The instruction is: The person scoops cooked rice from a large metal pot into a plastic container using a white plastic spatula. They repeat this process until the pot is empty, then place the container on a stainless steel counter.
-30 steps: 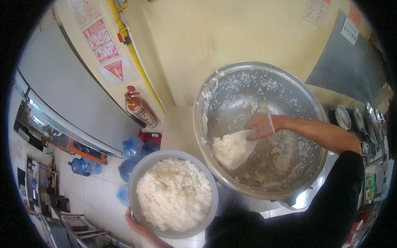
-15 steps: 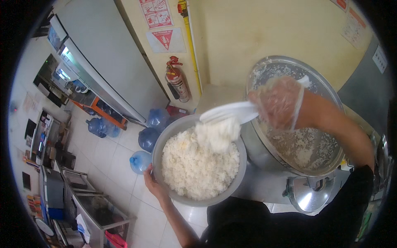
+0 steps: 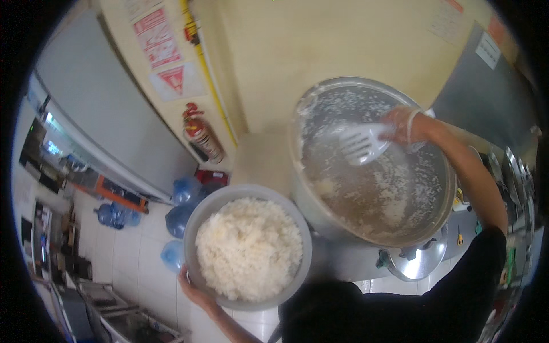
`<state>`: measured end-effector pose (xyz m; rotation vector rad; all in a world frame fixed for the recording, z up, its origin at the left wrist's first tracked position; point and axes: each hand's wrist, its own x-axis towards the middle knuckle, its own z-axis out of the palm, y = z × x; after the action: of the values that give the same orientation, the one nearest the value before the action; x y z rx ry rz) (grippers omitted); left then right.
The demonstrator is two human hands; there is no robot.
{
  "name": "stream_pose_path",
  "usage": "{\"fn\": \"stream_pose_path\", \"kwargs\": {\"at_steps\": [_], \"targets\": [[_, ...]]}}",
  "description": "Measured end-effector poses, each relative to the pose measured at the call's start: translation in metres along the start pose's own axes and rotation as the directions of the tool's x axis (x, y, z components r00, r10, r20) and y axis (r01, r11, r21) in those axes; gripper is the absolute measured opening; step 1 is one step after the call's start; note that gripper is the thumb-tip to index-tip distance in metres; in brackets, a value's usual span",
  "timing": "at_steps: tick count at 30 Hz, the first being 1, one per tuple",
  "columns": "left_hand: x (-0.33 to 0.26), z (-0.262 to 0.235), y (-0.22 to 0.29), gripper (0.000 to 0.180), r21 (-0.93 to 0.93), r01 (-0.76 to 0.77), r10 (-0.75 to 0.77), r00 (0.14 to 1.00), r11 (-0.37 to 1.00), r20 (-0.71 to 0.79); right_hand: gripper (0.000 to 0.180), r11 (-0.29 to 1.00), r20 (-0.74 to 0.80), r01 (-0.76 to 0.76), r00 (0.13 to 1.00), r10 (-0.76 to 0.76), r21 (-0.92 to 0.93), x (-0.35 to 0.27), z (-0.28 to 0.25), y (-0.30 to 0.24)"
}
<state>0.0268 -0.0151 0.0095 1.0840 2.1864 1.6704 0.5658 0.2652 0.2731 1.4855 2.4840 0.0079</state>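
Note:
A wide grey bowl (image 3: 305, 251) heaped with cooked white rice (image 3: 249, 248) sits low in front of me. My left hand (image 3: 197, 290) grips its left side near the rim, and the fingertips are partly hidden by the bowl. In a clear plastic glove, my right hand (image 3: 405, 126) is closed round the handle of a white slotted turner (image 3: 366, 146). The slotted blade hangs inside a large metal pot (image 3: 300, 157) to the right of the bowl. Rice grains cling to the pot's inner wall, and a thin layer of rice lies on its bottom.
A shiny metal lid (image 3: 420, 266) lies below the pot, with orange-handled scissors (image 3: 460, 235) beside it. On the wall hangs a red fire extinguisher (image 3: 203, 137) near a yellow pipe (image 3: 209, 74). Blue water jugs (image 3: 177, 222) stand on the floor left of the bowl.
My right hand has moved the turner from above the bowl into the pot. The rice it carried has left the blade. The view has shifted, and my left hand still holds the bowl.

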Motion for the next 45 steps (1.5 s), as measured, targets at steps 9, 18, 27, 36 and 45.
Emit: {"fn": "stream_pose_path", "kwargs": {"at_steps": [9,18,27,36,45], "targets": [[0.001,0.003,0.026,0.058,-0.355,0.410,-0.415,0.907,0.840,0.065,0.055,0.922,0.432,0.063,0.870,-0.238,0.381,0.064,0.153,0.005],[0.001,0.016,0.047,0.061,-0.261,0.375,-0.391,0.920,0.889,-0.010,0.059,0.771,0.273,0.199,0.858,-0.435,0.604,0.071,0.156,-0.049],[-0.002,0.015,0.061,0.059,-0.356,0.460,-0.459,0.884,0.813,0.091,0.060,0.692,0.205,0.120,0.907,-0.368,0.711,0.038,0.037,-0.051],[-0.002,0.005,0.025,0.063,-0.244,0.229,-0.218,0.973,0.942,0.071,0.027,0.805,-0.251,0.568,0.816,-0.521,0.175,0.007,-0.086,-0.136],[0.007,-0.004,-0.008,0.059,-0.234,0.201,-0.189,0.979,0.951,0.073,0.033,0.954,0.220,-0.062,0.967,0.130,-0.293,0.002,-0.059,-0.007]]}}
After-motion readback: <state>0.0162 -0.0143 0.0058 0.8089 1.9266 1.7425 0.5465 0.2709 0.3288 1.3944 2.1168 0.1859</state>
